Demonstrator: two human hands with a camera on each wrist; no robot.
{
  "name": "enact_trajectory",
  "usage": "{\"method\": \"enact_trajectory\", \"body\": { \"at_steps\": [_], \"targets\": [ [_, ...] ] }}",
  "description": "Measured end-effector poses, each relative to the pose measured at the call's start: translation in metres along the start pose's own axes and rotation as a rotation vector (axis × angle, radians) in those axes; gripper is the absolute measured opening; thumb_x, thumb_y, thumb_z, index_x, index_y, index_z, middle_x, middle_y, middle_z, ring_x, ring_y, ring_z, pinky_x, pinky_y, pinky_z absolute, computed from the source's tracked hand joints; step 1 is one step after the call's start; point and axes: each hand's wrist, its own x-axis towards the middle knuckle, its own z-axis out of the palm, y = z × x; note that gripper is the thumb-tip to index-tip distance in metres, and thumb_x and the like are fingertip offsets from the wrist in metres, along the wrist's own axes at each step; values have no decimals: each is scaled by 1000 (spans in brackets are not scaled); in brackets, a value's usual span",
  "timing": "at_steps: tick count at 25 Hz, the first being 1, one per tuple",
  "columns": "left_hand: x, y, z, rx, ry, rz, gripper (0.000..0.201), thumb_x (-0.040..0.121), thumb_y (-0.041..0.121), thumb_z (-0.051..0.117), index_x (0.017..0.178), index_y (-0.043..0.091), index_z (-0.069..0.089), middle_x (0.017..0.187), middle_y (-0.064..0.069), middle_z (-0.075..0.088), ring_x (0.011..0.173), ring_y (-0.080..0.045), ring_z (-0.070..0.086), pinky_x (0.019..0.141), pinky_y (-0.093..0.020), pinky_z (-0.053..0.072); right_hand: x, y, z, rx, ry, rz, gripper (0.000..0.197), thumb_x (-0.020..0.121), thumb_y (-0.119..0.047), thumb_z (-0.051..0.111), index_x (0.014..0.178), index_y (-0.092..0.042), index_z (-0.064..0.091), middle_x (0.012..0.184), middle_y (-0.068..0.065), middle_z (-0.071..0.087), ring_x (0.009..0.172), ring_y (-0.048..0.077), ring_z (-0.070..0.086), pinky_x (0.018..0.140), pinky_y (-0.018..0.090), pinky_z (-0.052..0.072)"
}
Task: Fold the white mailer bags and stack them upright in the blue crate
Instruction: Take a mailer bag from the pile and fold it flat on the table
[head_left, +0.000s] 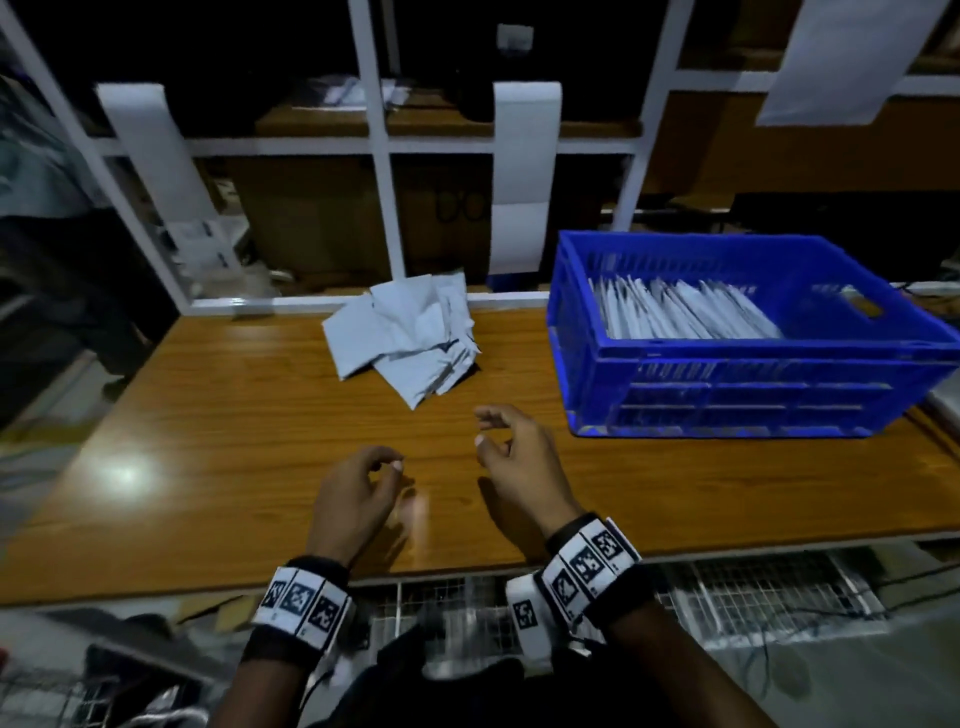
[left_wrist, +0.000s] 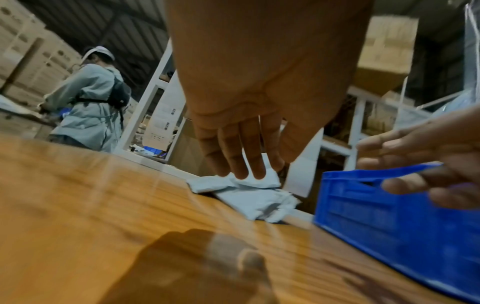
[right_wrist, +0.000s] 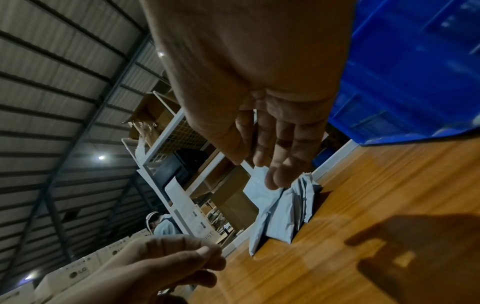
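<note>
A loose pile of white mailer bags (head_left: 402, 338) lies at the back middle of the wooden table (head_left: 208, 441); the pile shows too in the left wrist view (left_wrist: 249, 195) and the right wrist view (right_wrist: 280, 211). The blue crate (head_left: 727, 384) stands at the right, with several folded bags (head_left: 680, 312) upright inside. My left hand (head_left: 363, 483) hovers over the table's front, fingers loosely curled, holding nothing. My right hand (head_left: 509, 447) hovers beside it, nearer the crate, relaxed and empty. Both hands are short of the pile.
A white metal rack (head_left: 384, 145) with cardboard boxes rises behind the table. White strips (head_left: 522, 171) hang from it. In the left wrist view a person (left_wrist: 91, 107) in a grey jacket stands far left. A wire shelf (head_left: 727, 592) sits below the table's front edge.
</note>
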Motion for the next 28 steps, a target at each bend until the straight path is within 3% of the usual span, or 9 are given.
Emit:
{"method": "enact_trajectory", "body": {
  "at_steps": [2,5,7,11,16,20,22,24,28],
  "targets": [
    [31,-32,-16,76,-63,16,17,98,23,62,109,15,72,109,-3,70,95,-18,63,73,-31,45,23,-2,26,-35,-22,6,33,98,-18,61,131,-20,60,122,-7,59,111,10,59,79,10,46],
    [81,-74,-34,127,-159,-33,22,97,22,64,116,13,70,122,-7,69,115,-27,63,92,-37,50,61,-1,59,-43,-25,57,30,97,-17,62,126,-20,63,128,-3,61,113,18,63,90,30,53],
    [108,-95,-37,226,-260,-57,31,96,27,64,124,13,66,130,-10,64,120,-30,59,96,-40,49,85,-1,76,-69,1,37,27,95,-15,63,121,-20,65,127,0,62,111,21,65,93,40,54],
    [141,-123,-38,504,-393,-58,39,92,34,66,126,16,59,127,-12,58,116,-34,57,94,-48,50,134,-6,95,-196,12,46,27,92,-10,66,118,-16,67,131,6,52,106,18,60,87,23,47],
    [164,-115,-39,535,-369,-138,36,91,26,72,121,16,55,118,-9,63,107,-31,61,87,-44,52,194,-10,100,-311,124,90,26,89,-11,69,114,-18,70,154,9,32,140,32,35,108,34,40],
    [171,-123,-37,503,-395,-180,51,92,28,71,134,21,43,118,-7,64,107,-29,62,86,-41,50,235,-2,92,-440,-83,243,35,89,-29,69,124,-32,67,162,7,22,146,37,18,117,43,23],
    [176,-124,-39,445,-410,-201,54,90,26,74,133,22,43,116,-7,63,106,-28,61,86,-40,51,248,12,92,-472,-168,258,31,90,-30,66,120,-39,67,160,8,28,146,38,21,119,47,19],
    [178,-124,-39,447,-409,-224,54,89,25,74,132,21,42,113,-6,64,104,-28,62,86,-41,51,254,21,96,-452,-150,204,32,94,-19,58,113,-42,68,154,4,37,143,36,27,118,45,21],
    [175,-124,-35,459,-381,-236,56,89,26,73,133,25,40,107,-4,66,98,-27,64,81,-39,53,250,17,96,-317,50,97,31,92,-3,60,109,-23,76,129,2,59,124,28,50,108,42,41]
  ]
}}
